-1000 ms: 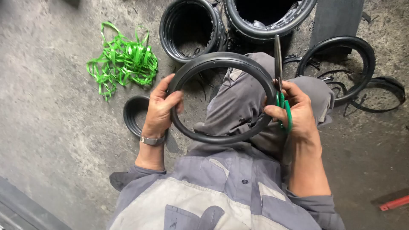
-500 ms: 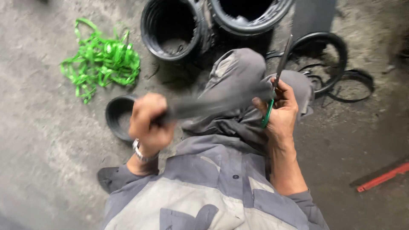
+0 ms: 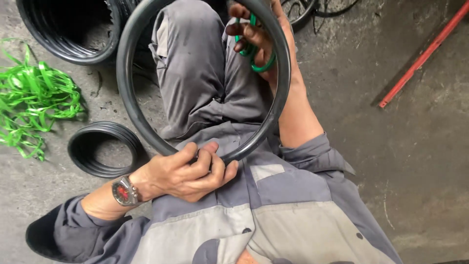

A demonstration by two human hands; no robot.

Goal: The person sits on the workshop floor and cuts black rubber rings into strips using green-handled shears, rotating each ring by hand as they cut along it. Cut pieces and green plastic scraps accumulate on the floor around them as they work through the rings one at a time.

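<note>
My left hand (image 3: pixel 188 171) grips black rubber ring (image 3: pixel 132 73) at 6 | right hand (image 3: pixel 259 36) holds green-handled scissors (image 3: pixel 254 54) at 12 | stained grey concrete floor (image 3: pixel 400 161).

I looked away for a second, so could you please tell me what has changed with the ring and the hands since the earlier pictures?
The left hand has shifted from the side of the black rubber ring to its near edge, close to the chest, and the ring now stands wider over the lap. The right hand still holds the green-handled scissors, now seen through the ring. The green strapping and the small black ring lie on the floor as before.
</note>
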